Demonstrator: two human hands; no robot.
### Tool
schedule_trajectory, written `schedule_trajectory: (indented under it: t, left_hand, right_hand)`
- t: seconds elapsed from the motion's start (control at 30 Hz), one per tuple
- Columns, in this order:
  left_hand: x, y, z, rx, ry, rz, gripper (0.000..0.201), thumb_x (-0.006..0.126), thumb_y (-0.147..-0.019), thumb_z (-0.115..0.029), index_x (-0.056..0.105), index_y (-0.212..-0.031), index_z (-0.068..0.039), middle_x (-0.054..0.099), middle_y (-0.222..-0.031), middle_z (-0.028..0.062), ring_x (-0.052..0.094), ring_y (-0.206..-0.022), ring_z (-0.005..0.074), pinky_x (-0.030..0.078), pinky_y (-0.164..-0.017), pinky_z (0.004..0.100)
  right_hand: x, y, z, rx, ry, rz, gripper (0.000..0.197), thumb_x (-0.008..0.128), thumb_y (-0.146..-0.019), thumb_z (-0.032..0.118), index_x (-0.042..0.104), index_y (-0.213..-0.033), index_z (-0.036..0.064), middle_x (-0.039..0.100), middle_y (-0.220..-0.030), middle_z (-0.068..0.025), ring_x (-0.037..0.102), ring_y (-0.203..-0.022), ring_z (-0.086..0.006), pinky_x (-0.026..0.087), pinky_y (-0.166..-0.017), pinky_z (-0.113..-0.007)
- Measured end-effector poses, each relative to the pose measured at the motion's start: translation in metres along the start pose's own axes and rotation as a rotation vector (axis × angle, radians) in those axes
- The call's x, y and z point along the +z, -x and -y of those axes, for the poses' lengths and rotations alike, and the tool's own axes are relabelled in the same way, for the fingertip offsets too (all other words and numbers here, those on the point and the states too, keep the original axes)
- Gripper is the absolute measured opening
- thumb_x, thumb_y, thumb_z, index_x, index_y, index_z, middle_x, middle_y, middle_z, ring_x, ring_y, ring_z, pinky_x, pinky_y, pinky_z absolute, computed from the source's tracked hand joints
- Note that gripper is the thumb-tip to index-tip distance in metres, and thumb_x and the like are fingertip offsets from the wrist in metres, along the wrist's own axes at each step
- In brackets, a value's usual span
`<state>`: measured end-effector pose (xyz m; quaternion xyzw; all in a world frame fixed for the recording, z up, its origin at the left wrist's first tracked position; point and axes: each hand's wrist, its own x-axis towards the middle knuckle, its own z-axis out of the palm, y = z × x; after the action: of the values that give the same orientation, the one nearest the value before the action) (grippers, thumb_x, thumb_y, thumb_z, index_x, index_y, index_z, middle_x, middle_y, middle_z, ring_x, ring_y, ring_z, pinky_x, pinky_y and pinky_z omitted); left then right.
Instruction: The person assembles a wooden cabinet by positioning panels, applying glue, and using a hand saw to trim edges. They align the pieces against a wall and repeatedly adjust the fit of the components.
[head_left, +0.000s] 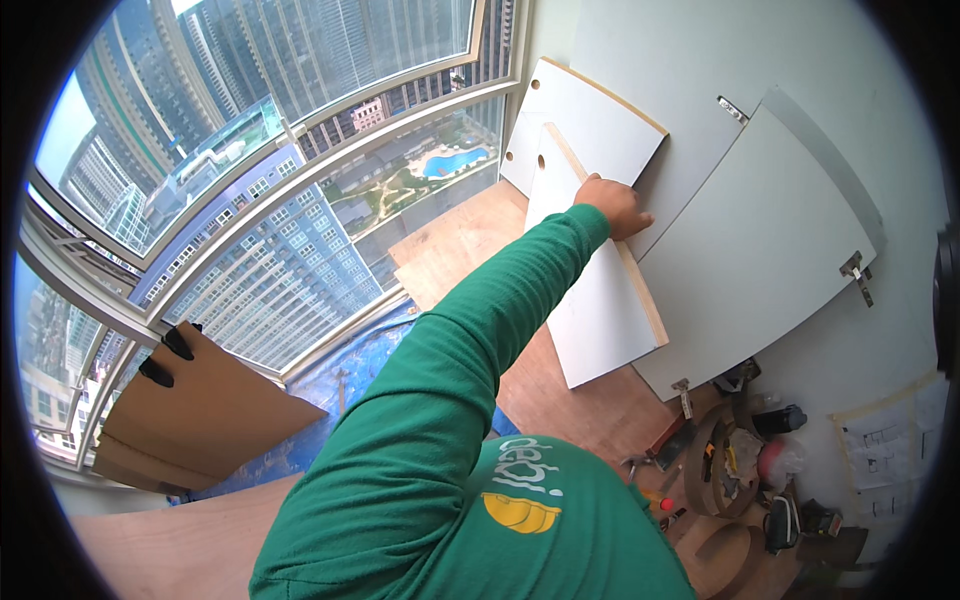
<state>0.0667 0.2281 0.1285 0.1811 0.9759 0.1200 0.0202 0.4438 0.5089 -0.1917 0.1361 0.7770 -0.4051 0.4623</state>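
Note:
My left hand [612, 205], at the end of a green sleeve, is closed over the raw wooden edge of a white cabinet door [598, 320]. The door stands tilted, with a round hinge hole near its far end. Beyond it another white door [575, 120] with round holes leans by the window corner. To the right a larger pale grey door [760, 245] rests against the wall, with metal hinges [855, 275] on it. My right hand is outside the picture.
Large windows [330, 220] run along the left. A brown cardboard sheet [200, 420] leans below them beside blue plastic sheeting [320, 410]. Plywood [560, 405] covers part of the floor. At the lower right lie tools, a roll of edge banding [705, 470] and a black bottle [780, 420].

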Motion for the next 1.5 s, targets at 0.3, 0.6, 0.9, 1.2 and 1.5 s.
schedule_trajectory:
  t: [0.3,0.6,0.9,1.2,1.5]
  left_hand:
    - [0.008,-0.008,0.000,0.012,-0.030,-0.054,0.057,0.048,-0.105,-0.058,0.084,-0.110,-0.015,0.081,-0.109,0.0056,0.073,-0.107,0.0239,0.043,-0.110,0.0421]
    - [0.007,-0.008,0.000,0.011,-0.018,-0.042,0.056,0.048,-0.105,-0.058,0.084,-0.111,-0.015,0.082,-0.106,0.0050,0.073,-0.107,0.0236,0.042,-0.110,0.0420]
    - [0.001,-0.004,-0.002,-0.007,0.016,-0.003,0.055,0.049,-0.106,-0.058,0.084,-0.114,-0.016,0.082,-0.105,0.0047,0.073,-0.108,0.0221,0.041,-0.112,0.0415]
    - [-0.003,0.001,-0.001,0.013,0.022,0.011,0.059,0.043,-0.108,-0.055,0.082,-0.114,-0.012,0.081,-0.105,0.0059,0.072,-0.111,0.0226,0.040,-0.118,0.0440]
    - [0.000,-0.004,-0.002,0.014,0.049,-0.004,0.059,0.044,-0.107,-0.056,0.083,-0.112,-0.012,0.081,-0.103,0.0061,0.072,-0.110,0.0227,0.040,-0.116,0.0432]
  right_hand:
    - [0.002,0.002,-0.008,0.035,-0.035,-0.017,0.071,0.031,-0.112,0.059,0.065,-0.134,0.0009,0.073,-0.125,-0.0193,0.067,-0.117,-0.0322,0.051,-0.102,-0.042]
    - [0.005,0.002,-0.013,0.057,-0.062,-0.034,0.067,0.035,-0.112,0.055,0.064,-0.137,0.0002,0.073,-0.124,-0.0185,0.067,-0.115,-0.0302,0.051,-0.100,-0.040]
    - [0.008,0.004,-0.014,0.069,-0.082,-0.048,0.063,0.039,-0.111,0.051,0.063,-0.139,-0.0005,0.073,-0.123,-0.0176,0.067,-0.114,-0.0282,0.051,-0.099,-0.039]
    - [0.009,0.004,-0.016,0.082,-0.094,-0.057,0.060,0.042,-0.111,0.048,0.062,-0.141,-0.0011,0.073,-0.122,-0.0168,0.066,-0.112,-0.0262,0.052,-0.097,-0.038]
    - [0.011,0.005,-0.018,0.096,-0.111,-0.068,0.058,0.046,-0.111,0.044,0.060,-0.143,-0.0018,0.073,-0.121,-0.0159,0.066,-0.110,-0.0242,0.052,-0.095,-0.036]
